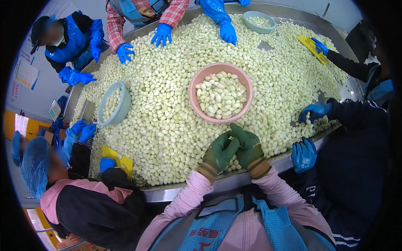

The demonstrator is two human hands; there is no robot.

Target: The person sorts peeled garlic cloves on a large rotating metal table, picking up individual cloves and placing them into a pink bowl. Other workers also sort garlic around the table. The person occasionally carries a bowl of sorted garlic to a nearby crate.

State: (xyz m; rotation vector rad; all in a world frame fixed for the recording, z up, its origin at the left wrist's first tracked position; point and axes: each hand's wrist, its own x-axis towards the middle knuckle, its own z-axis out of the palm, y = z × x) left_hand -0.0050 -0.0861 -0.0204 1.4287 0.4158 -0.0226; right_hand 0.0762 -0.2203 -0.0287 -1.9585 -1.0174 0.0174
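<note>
My left hand [220,151], in a dark green coated glove with a brown cuff, is curled over the near edge of a heap of pale green, grape-like oval fruits [157,125]. My right hand [250,146], gloved alike, meets it at the fingertips and thumbs. The curled fingers hide whether either hand has a fruit inside. Just beyond my fingertips, a pink plastic basin [194,108] rests on the heap, partly filled with larger-looking fruits [221,94] of the same kind, some tinged pink.
A metal table [230,183] with a raised rim bears the heap. Pale green basins [124,108] stand at left and far right. Co-workers in blue gloves surround it; two hold yellow scrapers [125,164]. At my right, a co-worker's blue-gloved hand [304,156] is close to the rim.
</note>
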